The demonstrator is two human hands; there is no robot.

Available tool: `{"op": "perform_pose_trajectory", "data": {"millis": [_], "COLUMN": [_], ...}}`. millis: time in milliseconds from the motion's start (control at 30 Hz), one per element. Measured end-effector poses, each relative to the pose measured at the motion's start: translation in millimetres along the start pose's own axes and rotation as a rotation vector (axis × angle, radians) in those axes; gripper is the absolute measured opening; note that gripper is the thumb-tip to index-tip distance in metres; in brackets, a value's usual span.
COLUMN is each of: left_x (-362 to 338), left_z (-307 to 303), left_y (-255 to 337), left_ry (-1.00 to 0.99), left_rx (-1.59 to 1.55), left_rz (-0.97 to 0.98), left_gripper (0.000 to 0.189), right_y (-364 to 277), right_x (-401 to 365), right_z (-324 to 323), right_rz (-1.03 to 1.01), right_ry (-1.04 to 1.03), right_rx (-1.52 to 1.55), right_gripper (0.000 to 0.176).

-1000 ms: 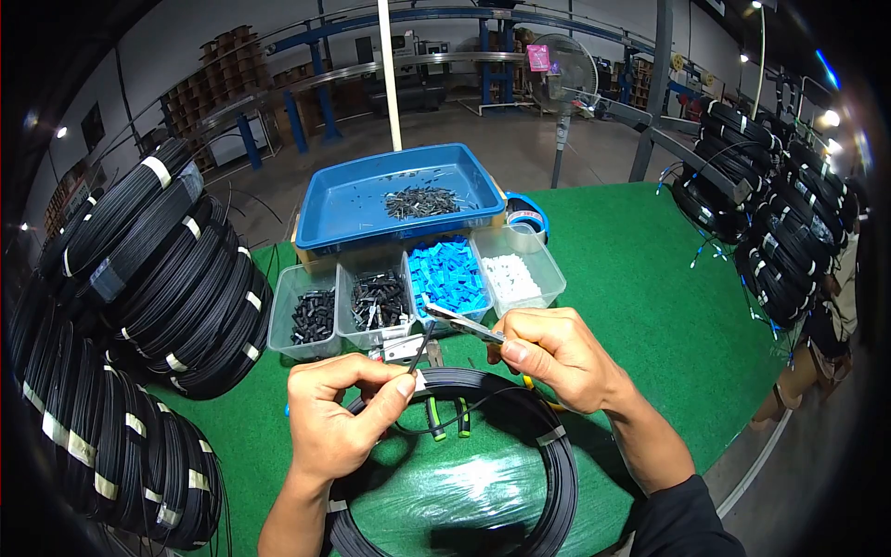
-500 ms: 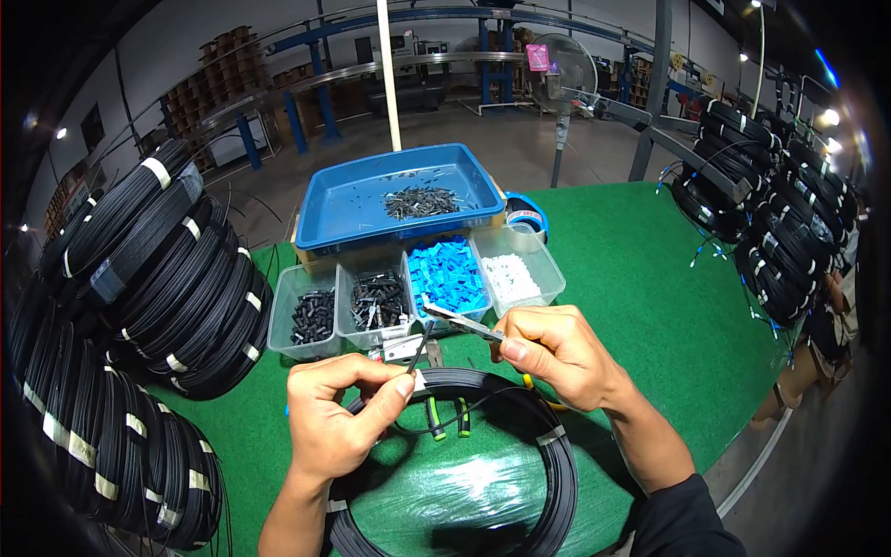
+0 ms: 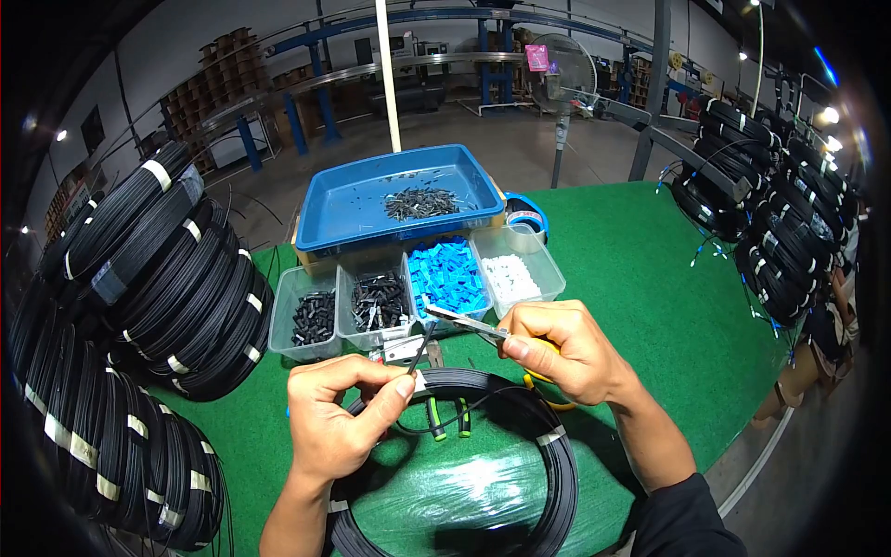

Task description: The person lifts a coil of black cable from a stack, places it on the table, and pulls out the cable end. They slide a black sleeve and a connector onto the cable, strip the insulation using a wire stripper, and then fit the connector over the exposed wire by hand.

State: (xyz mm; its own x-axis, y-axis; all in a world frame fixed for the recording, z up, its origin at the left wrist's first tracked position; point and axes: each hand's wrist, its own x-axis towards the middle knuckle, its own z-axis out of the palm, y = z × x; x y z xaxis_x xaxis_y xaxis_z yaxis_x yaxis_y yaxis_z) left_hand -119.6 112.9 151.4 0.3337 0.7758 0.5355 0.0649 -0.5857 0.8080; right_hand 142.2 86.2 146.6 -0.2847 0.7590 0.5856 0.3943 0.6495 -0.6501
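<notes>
Thumb and fingertips of my left hand (image 3: 343,413) pinch a thin black cable (image 3: 423,345), whose free end points up between my hands. My right hand (image 3: 561,357) is closed round pliers (image 3: 469,323) with metal jaws and yellow handles, part of which shows below my fingers. The jaw tips reach left, right by the cable's upper end. Beneath both hands lies a coil of black cable (image 3: 559,464) banded with white tape; the pinched strand runs back to it. A tool with green-and-black handles (image 3: 434,418) rests inside the coil.
Clear bins hold black parts (image 3: 316,317), blue pieces (image 3: 445,277) and white pieces (image 3: 510,278). Behind them stands a blue tray (image 3: 325,204) with black scraps. Cable coils are stacked left (image 3: 176,278) and right (image 3: 780,204). A fan (image 3: 564,79) stands beyond the green table (image 3: 631,260).
My right hand and the pliers have shifted very slightly, and the yellow handle below has swung a little. My left hand stays in place with the cable.
</notes>
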Motion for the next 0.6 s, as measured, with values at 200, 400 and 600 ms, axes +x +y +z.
{"op": "perform_pose_trajectory", "data": {"millis": [200, 400, 600], "left_x": [0, -1, -2], "left_z": [0, 1, -1], "left_y": [2, 2, 4], "left_ry": [-0.017, -0.018, -0.044], "left_rx": [0.057, 0.057, 0.067], "left_rz": [0.059, 0.05, 0.084], "left_gripper": [0.008, 0.008, 0.009], "right_y": [0, 5, 9], "right_x": [1, 0, -3], "right_z": [-4, -7, -27], "right_rz": [0.026, 0.038, 0.245], "right_ry": [0.001, -0.02, 0.098], "right_rx": [0.009, 0.039, 0.231], "right_gripper": [0.037, 0.036, 0.036]}}
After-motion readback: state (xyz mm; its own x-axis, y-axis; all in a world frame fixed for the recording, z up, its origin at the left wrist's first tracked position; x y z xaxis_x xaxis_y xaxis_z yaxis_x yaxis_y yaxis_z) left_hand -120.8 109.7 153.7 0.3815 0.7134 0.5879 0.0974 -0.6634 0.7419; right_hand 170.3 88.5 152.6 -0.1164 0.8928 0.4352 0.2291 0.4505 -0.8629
